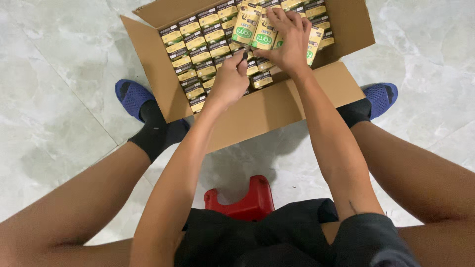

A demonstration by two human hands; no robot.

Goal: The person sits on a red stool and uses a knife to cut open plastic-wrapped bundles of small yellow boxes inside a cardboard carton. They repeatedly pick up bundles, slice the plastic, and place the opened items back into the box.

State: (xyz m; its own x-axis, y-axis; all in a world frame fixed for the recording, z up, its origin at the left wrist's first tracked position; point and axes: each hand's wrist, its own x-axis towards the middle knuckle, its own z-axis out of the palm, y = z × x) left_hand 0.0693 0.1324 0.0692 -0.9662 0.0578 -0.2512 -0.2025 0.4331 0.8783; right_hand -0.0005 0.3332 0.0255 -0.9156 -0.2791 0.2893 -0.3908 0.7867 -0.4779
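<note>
An open cardboard box (pixel 267 111) stands on the floor between my feet, filled with rows of small green-and-yellow cartons (pixel 198 49). My right hand (pixel 288 42) grips a shrink-wrapped pack of cartons (pixel 255 30) lying flat on top of the rows, fingers spread over it. My left hand (pixel 230 79) reaches in beside it, fingers pinched at the near edge of that pack, touching the upright cartons below.
I sit on a low red stool (pixel 246 200) on a pale marble floor (pixel 54 89). My feet in blue shoes (pixel 132 96) and black socks flank the box. The box flaps (pixel 151 69) stand open on all sides.
</note>
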